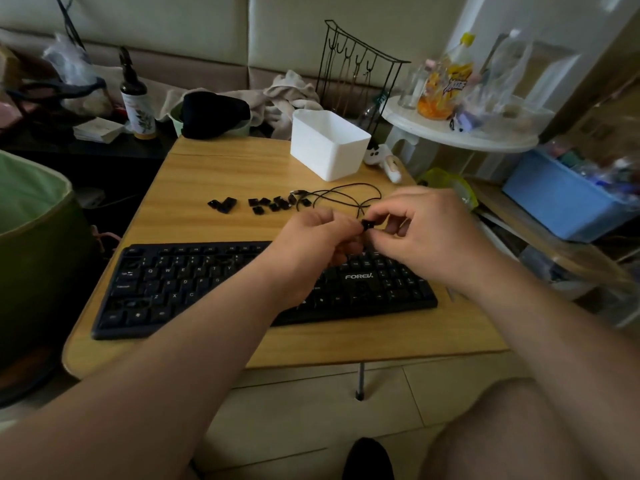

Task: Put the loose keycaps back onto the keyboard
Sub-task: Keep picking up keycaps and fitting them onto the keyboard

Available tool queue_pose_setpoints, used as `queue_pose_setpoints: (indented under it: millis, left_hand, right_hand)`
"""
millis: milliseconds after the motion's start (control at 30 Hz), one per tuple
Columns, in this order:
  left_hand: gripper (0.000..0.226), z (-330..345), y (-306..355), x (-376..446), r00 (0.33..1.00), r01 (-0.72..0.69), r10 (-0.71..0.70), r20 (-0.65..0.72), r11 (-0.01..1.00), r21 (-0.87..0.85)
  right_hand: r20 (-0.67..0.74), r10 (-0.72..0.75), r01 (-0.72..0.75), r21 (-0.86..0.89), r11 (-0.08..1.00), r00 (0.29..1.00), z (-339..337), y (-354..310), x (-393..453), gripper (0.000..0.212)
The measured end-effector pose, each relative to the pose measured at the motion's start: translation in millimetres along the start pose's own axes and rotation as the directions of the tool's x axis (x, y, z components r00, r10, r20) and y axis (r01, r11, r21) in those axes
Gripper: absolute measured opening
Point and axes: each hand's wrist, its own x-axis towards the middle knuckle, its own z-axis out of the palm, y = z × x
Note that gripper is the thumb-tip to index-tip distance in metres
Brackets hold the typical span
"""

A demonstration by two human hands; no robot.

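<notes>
One head-worn wide-angle view looks forward and steeply down, close over the light wooden folding table (214,174) at frame centre.

Both forearms are bare from the lower edge of the view up to the wrists, with no sleeve showing on either. The left hand (313,242) and the right hand (420,233) wear no gloves, and no ring, watch or band is visible on them. The fingernails that show on the right hand look short and unpainted. At the lower right a bare knee (498,431) shows, uncovered by cloth. A dark rounded shape sits at the bottom edge; it cannot be made out.
</notes>
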Motion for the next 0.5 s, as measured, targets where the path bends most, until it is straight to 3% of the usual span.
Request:
queue_pose_setpoints:
  millis: [67,100,167,200,233,333,500]
  left_hand:
    - [0.009,-2,-1,0,0.998,-0.056,0.048,0.037,0.971,0.231]
    - [0.011,-5,-2,1,0.994,-0.108,0.098,0.047,0.883,0.456]
    - [0.020,-13,-5,2,0.978,-0.175,0.193,0.083,0.532,0.829]
    - [0.024,-16,-7,3,0.973,-0.171,0.211,0.090,0.410,0.896]
    - [0.025,-20,-9,3,0.973,-0.164,0.213,0.089,0.367,0.916]
    - [0.026,-23,-14,3,0.972,-0.170,0.213,0.095,0.369,0.914]
    - [0.025,-21,-27,8,0.940,-0.269,0.280,0.195,0.258,0.928]
  right_hand:
    - [0.037,0.033,-0.034,0.009,0.999,0.999,-2,8,-7,0.018]
    - [0.074,0.045,-0.045,0.002,0.999,0.996,-2,13,-11,0.018]
    - [0.174,0.061,-0.058,-0.018,0.998,0.983,1,21,-19,0.020]
    - [0.235,0.068,-0.062,-0.032,0.998,0.970,5,25,-23,0.022]
    - [0.297,0.074,-0.061,-0.053,0.997,0.952,9,28,-26,0.022]
    - [0.425,0.088,-0.045,-0.109,0.993,0.901,26,33,-30,0.024]
    - [0.449,0.128,-0.076,-0.132,0.988,0.884,38,37,-28,0.025]
